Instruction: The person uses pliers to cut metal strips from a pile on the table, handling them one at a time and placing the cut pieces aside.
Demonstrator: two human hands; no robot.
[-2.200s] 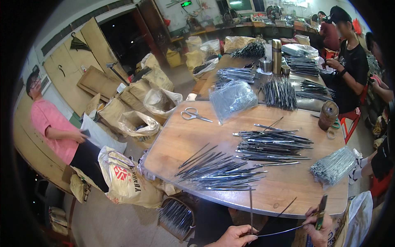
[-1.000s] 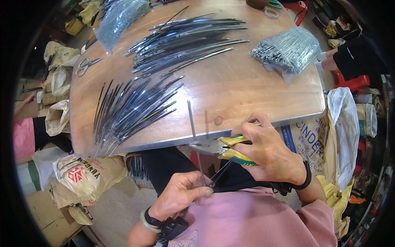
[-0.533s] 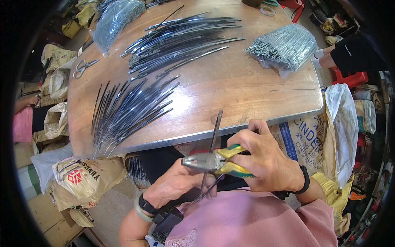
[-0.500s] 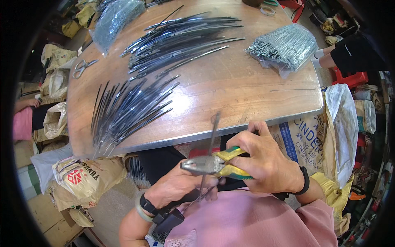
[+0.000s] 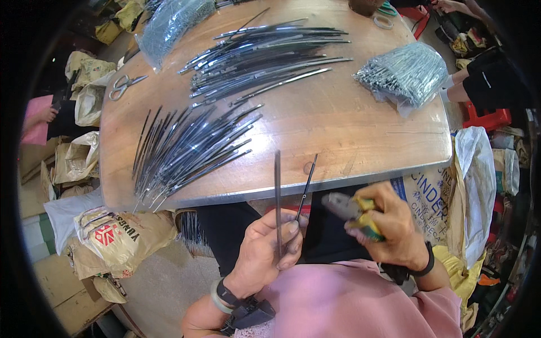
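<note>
My left hand point(image 5: 262, 248) is closed on two thin dark strips. One strip point(image 5: 278, 180) stands nearly upright, and the other strip point(image 5: 310, 174) leans to the right beside it. To the right, my right hand point(image 5: 394, 228) grips a pair of pliers point(image 5: 341, 205) with yellow and green handles; the jaws point left and are blurred by motion. A gap separates the pliers from the strips. Both hands are over my lap, just before the table's near edge. On the table, a fanned pile of dark strips point(image 5: 197, 149) lies at the left, with thin metallic ends toward me.
A larger pile of dark strips point(image 5: 265, 59) lies farther back on the wooden table point(image 5: 349, 135). Clear bags of thin metal pieces point(image 5: 406, 73) sit at the right and back left. Scissors point(image 5: 122, 85) rest near the left edge. Sacks point(image 5: 127, 234) surround the table; other people are partly visible.
The pliers have moved right, away from the left hand and the strip they were beside. My left hand has turned more upright, and two strips now show apart in it.
</note>
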